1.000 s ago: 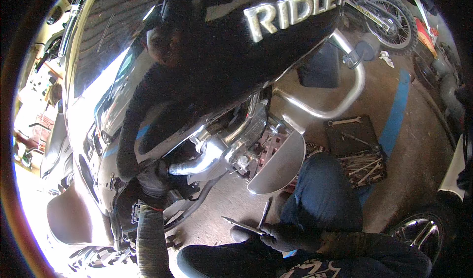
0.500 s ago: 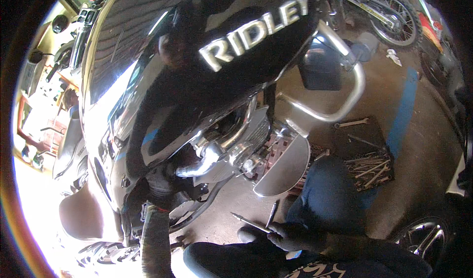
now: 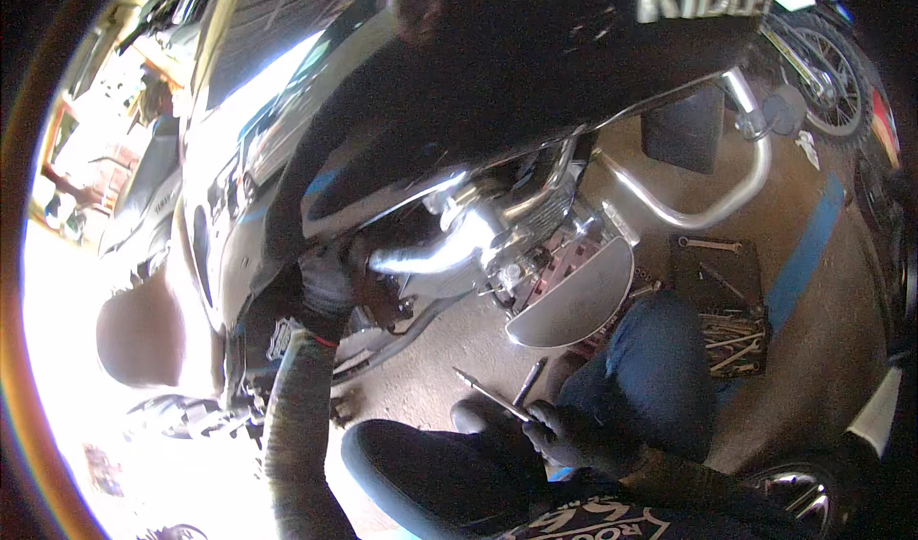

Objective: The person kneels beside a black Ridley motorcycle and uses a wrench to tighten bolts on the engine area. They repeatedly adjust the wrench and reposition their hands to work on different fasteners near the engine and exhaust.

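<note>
My left hand, in a dark grey glove, reaches in under the glossy black motorcycle tank. It is beside the shiny metal pipe, and its fingers are mostly hidden in the shadow there. Over my lap, my right hand, also gloved, is closed round a slim silver tool with a narrow tip. That tip points up and left, toward the engine. A second slim dark rod shows just beyond my fingers; whether I hold it or it lies on the floor I cannot tell.
A half-round metal footboard juts out before my bent knee. Beyond it curves a chrome guard bar. Wrenches lie in a dark tool tray on the right. Blue tape marks the floor, and another motorcycle's wheel stands behind.
The view has shifted, so the motorcycle's tank and guard bar appear farther right and higher. My left hand stays at the engine, and my right hand keeps hold of the slim tool.
</note>
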Action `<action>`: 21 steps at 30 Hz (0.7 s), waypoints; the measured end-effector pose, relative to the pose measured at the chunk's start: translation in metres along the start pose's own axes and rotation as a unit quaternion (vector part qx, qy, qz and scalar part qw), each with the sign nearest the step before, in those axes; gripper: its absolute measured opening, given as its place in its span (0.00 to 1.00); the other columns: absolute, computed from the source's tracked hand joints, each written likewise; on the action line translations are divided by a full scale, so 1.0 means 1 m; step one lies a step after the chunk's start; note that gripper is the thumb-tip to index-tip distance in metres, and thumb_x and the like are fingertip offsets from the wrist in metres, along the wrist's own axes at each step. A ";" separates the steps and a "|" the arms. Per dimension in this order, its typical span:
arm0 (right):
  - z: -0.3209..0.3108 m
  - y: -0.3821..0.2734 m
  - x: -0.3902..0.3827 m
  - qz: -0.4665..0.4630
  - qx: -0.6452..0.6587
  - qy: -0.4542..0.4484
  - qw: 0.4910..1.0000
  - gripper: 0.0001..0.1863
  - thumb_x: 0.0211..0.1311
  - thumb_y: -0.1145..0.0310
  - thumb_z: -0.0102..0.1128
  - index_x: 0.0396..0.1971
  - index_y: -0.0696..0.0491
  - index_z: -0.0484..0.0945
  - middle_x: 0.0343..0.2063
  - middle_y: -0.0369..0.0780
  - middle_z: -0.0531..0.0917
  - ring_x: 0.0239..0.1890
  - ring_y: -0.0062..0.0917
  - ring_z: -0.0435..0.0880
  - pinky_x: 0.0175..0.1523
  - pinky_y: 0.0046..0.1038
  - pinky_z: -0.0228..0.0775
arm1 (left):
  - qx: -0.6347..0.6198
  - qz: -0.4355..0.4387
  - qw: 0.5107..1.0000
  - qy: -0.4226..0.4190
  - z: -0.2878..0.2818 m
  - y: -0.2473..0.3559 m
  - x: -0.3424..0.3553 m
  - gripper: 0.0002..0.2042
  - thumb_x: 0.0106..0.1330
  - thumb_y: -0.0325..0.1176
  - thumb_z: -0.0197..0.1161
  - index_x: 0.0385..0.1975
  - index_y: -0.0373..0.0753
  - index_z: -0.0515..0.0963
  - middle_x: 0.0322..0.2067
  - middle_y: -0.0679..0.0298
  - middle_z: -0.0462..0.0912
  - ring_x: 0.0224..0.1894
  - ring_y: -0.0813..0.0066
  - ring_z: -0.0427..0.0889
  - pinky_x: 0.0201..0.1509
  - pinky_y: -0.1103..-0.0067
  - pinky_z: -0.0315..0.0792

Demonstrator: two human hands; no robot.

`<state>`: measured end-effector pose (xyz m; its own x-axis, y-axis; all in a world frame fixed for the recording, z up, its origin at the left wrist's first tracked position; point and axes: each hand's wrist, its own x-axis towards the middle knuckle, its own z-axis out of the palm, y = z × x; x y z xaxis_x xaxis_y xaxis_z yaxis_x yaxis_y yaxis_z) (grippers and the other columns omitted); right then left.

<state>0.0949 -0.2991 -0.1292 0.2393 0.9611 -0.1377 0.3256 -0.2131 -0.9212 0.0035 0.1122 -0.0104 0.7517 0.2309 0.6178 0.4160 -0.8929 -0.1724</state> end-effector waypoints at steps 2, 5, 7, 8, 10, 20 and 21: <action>-0.002 -0.003 -0.001 0.009 0.021 0.000 1.000 0.07 0.73 0.66 0.57 0.42 0.54 0.75 0.20 0.38 0.80 0.21 0.26 0.81 0.27 0.33 0.72 | 0.040 0.100 0.994 0.016 -0.005 0.001 0.004 0.13 0.64 0.39 0.64 0.45 0.44 0.83 0.45 0.54 0.82 0.47 0.47 0.80 0.51 0.53 0.73; -0.010 -0.010 0.003 0.053 0.056 -0.024 0.997 0.11 0.70 0.63 0.59 0.43 0.54 0.75 0.20 0.46 0.81 0.22 0.41 0.84 0.27 0.41 0.73 | 0.068 0.138 0.988 0.001 -0.003 0.002 0.005 0.23 0.54 0.45 0.69 0.49 0.45 0.77 0.50 0.51 0.78 0.54 0.43 0.75 0.59 0.46 0.64; -0.016 -0.016 0.001 0.071 0.045 -0.043 0.996 0.10 0.71 0.63 0.58 0.44 0.54 0.75 0.20 0.44 0.81 0.21 0.39 0.84 0.27 0.40 0.73 | 0.073 0.127 0.989 -0.004 0.004 0.002 0.003 0.27 0.51 0.47 0.70 0.51 0.45 0.75 0.52 0.49 0.76 0.58 0.41 0.72 0.62 0.43 0.60; -0.018 -0.019 0.002 0.092 0.053 -0.057 0.993 0.10 0.72 0.63 0.57 0.44 0.54 0.75 0.19 0.43 0.81 0.21 0.37 0.84 0.27 0.39 0.73 | 0.076 0.118 0.990 -0.004 0.007 0.001 0.002 0.25 0.51 0.45 0.70 0.50 0.45 0.76 0.51 0.49 0.76 0.58 0.41 0.72 0.62 0.42 0.60; -0.019 -0.022 0.004 0.096 0.060 -0.072 0.991 0.08 0.75 0.64 0.53 0.41 0.54 0.74 0.19 0.39 0.78 0.21 0.28 0.79 0.28 0.33 0.71 | 0.058 0.091 0.994 0.003 0.015 0.000 0.000 0.24 0.51 0.45 0.68 0.48 0.45 0.77 0.52 0.49 0.76 0.57 0.41 0.73 0.61 0.43 0.61; -0.024 -0.042 0.008 0.031 0.259 -0.073 0.963 0.09 0.77 0.68 0.48 0.50 0.53 0.73 0.22 0.31 0.75 0.21 0.16 0.73 0.27 0.22 0.69 | 0.088 0.050 0.989 -0.108 -0.021 0.028 0.016 0.26 0.54 0.46 0.64 0.54 0.44 0.77 0.52 0.51 0.77 0.56 0.46 0.72 0.60 0.46 0.65; -0.025 -0.048 0.008 0.068 0.272 -0.061 0.958 0.10 0.77 0.68 0.48 0.51 0.54 0.73 0.21 0.31 0.74 0.20 0.15 0.72 0.27 0.21 0.69 | 0.092 0.051 0.991 -0.087 -0.034 0.035 0.019 0.25 0.55 0.42 0.65 0.55 0.44 0.77 0.53 0.52 0.77 0.56 0.48 0.74 0.58 0.51 0.68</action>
<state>0.1040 -0.2859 -0.0766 0.1268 0.9515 -0.2804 -0.2330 -0.2462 -0.9408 0.0150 0.0727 0.0210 0.8651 0.2208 0.4504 0.4075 -0.8329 -0.3745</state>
